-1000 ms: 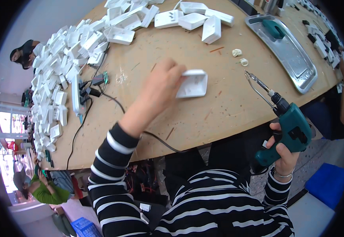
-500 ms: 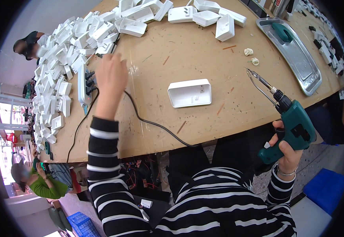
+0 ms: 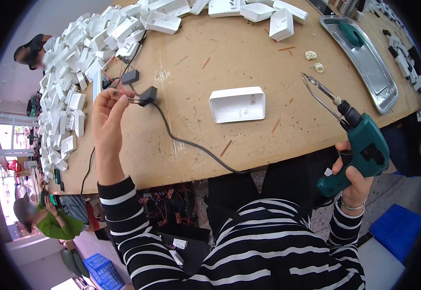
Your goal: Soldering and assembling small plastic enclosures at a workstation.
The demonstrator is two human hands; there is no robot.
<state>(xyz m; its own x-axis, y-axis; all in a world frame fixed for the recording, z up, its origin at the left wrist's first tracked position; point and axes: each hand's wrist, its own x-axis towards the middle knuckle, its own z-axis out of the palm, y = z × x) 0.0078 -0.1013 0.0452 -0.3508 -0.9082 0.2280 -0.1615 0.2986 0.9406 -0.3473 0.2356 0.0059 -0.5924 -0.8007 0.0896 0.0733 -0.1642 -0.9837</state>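
Note:
My left hand (image 3: 107, 113) is raised over the left of the table, its thumb and fingers pinched. Thin red wires (image 3: 119, 79) run from the fingertips; any small part at their end is hidden. Right beside the fingertips is a black plug (image 3: 148, 95) with metal prongs and a black cord. My right hand (image 3: 353, 178) is wrapped round the handle of a green soldering gun (image 3: 365, 145), whose metal tip and curved feed tube point up and left over the table. A white rectangular plastic case (image 3: 238, 104) sits open side up between my hands.
White plastic cases (image 3: 82, 63) are heaped at the left and far side. Near them is another black block (image 3: 130, 76). Two cream crumpled bits (image 3: 311, 55) and a metal tray (image 3: 365, 65) lie at the right. Below the table are boards with red wires (image 3: 171, 208).
My left hand has drawn back leftward and toward me from the heap, uncovering the black plug and block. The red wires now show at its fingertips. My right hand still holds the soldering gun.

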